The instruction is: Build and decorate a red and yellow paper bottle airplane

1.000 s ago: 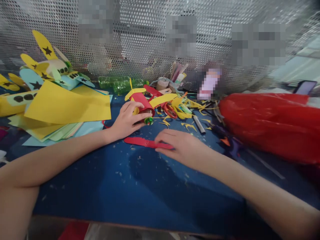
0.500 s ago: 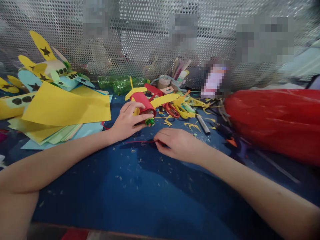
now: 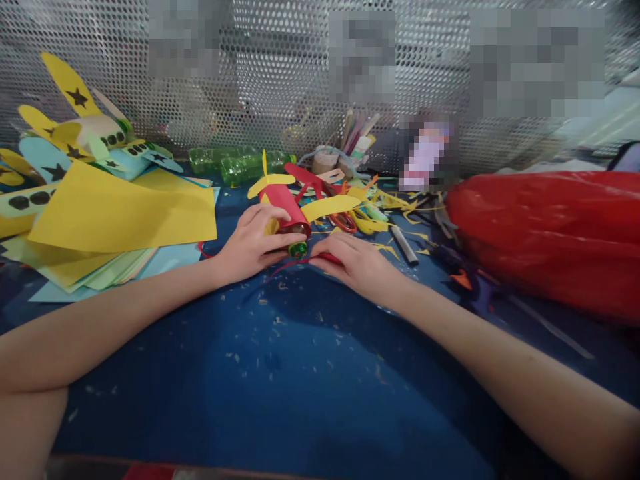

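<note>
My left hand (image 3: 255,240) is wrapped round a toy plane (image 3: 285,200) lying on the blue table. The plane is a bottle covered in red paper, with yellow paper wings and tail, and its green cap faces me. In my right hand (image 3: 357,263), just right of the cap, the fingers pinch a thin red paper strip (image 3: 293,263). One end of the strip curves out to the left, below the cap; part of it is hidden by my fingers.
Left lie yellow and pale paper sheets (image 3: 130,207) and finished paper planes (image 3: 80,133). Green bottles (image 3: 240,165), scissors (image 3: 345,220), yellow scraps and a grey marker-like stick (image 3: 404,245) lie behind. A red plastic bag (image 3: 545,233) bulges at right, before a perforated metal screen (image 3: 280,87).
My right hand has risen from the table towards the plane's cap, bringing the red strip with it. My left hand keeps its hold on the plane. The view has shifted slightly.
</note>
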A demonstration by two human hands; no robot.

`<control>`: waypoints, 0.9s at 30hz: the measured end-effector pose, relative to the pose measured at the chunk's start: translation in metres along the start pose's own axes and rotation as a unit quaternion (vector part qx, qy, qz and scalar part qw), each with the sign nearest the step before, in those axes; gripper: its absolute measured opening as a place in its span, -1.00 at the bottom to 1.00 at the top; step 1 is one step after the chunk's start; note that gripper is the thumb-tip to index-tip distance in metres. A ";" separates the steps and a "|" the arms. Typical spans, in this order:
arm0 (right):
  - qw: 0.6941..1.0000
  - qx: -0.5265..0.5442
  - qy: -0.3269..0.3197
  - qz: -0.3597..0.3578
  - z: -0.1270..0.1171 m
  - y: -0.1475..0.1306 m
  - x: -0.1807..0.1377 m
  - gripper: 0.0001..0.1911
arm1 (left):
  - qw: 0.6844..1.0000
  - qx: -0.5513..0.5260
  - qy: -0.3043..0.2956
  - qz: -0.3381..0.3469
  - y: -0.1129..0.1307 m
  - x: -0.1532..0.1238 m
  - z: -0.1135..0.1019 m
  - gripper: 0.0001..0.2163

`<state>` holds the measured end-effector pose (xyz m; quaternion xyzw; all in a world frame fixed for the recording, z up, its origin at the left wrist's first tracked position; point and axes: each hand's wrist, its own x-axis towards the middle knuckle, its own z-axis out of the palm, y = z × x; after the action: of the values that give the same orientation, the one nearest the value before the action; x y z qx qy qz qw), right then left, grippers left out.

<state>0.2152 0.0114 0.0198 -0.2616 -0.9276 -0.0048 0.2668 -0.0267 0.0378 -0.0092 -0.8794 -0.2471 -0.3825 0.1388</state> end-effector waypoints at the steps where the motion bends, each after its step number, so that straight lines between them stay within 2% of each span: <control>1: 1.000 0.007 0.002 0.011 0.001 0.002 -0.001 -0.85 | 1.000 -0.005 -0.006 0.002 0.000 0.000 -0.001 -0.76; 5: 0.997 0.038 0.000 0.067 0.005 0.006 -0.003 -0.85 | 0.999 -0.015 -0.035 0.004 0.000 -0.001 -0.004 -0.70; 12: 0.991 0.057 -0.008 0.118 0.006 0.003 -0.001 -0.84 | 0.999 -0.022 -0.032 0.002 -0.001 -0.003 -0.003 -0.70; 15: 0.991 0.051 0.002 0.122 0.008 0.003 -0.001 -0.83 | 0.999 -0.022 -0.034 0.001 -0.001 -0.002 -0.002 -0.70; 20: 0.992 0.032 0.016 0.121 0.012 0.003 -0.001 -0.84 | 1.000 -0.019 -0.003 0.001 -0.002 -0.002 0.002 -0.74; 27: 0.993 -0.044 0.048 0.100 0.013 -0.005 0.001 -0.74 | 0.999 -0.037 -0.015 0.010 -0.001 0.000 0.000 -0.73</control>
<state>0.2057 0.0092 0.0096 -0.3641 -0.8817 -0.0316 0.2983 -0.0277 0.0385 -0.0093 -0.8922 -0.2261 -0.3763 0.1064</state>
